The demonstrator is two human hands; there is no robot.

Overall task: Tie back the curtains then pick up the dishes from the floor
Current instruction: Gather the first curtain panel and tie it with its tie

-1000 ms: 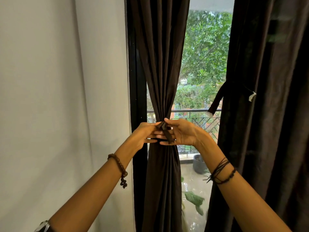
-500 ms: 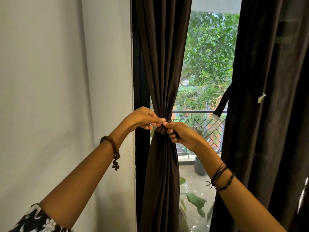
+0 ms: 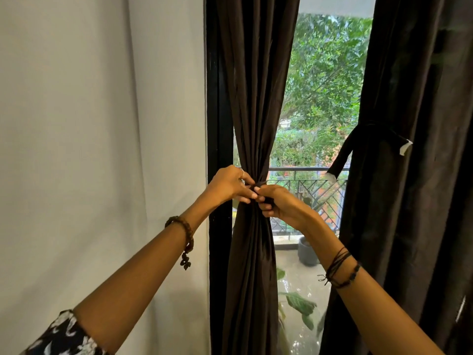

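A dark brown left curtain (image 3: 256, 98) hangs gathered into a narrow bundle beside the black window frame. My left hand (image 3: 229, 184) and my right hand (image 3: 279, 204) meet at its pinched waist, both closed on a dark tieback strap (image 3: 257, 185) wrapped round the bundle. Most of the strap is hidden by my fingers. The right curtain (image 3: 422, 175) hangs wide and loose, and its own tieback (image 3: 343, 157) with white ends dangles from it. No dishes are in view.
A plain white wall (image 3: 89, 149) fills the left side. Through the glass I see a balcony railing (image 3: 307, 175), a grey plant pot (image 3: 307, 252), large green leaves (image 3: 299, 303) and trees.
The view shifted slightly down and right relative to the curtain. My hands rose along the bundle and drew close together at the strap, with the right hand's fingers curling tighter.
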